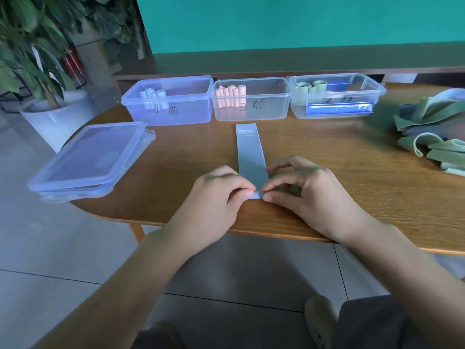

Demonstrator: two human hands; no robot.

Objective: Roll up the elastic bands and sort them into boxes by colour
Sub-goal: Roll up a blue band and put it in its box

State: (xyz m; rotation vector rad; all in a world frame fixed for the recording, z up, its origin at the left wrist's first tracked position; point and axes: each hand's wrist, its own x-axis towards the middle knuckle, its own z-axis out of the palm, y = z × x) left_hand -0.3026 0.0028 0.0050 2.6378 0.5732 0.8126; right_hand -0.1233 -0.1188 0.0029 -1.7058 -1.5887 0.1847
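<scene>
Teal wall and a dark ledge close off the far side of my view, and below them a rounded wooden tabletop (327, 197) carries everything I am working with. Along its far edge I see three clear plastic boxes side by side: the left clear box (168, 100) holds a few pale white-blue rolled bands (153, 95), the middle clear box (251, 99) holds a row of pink rolled bands (230, 95), and the right clear box (336, 95) holds pale green rolled bands (310, 86) at its left end, with a bright blue glare along its front wall. Handwritten marks show on the front of each box, but I cannot read them. On the left part of the tabletop lies a stack of clear plastic lids (88, 159), overhanging the edge. At the far right a loose heap of unrolled green and grey-blue bands (432, 137) lies tangled. Straight ahead, a flat grey-blue elastic band (250, 152) is stretched lengthwise from just short of the middle box toward me, a small label at its far end. My left hand (216, 195) pinches the near end of that band between curled thumb and fingertips, and my right hand (302, 190) pinches the same end from the other side, its other fingers arched over the strip. That near end looks folded over into a small first turn. A potted plant (37, 46) stands on the floor at the left.
</scene>
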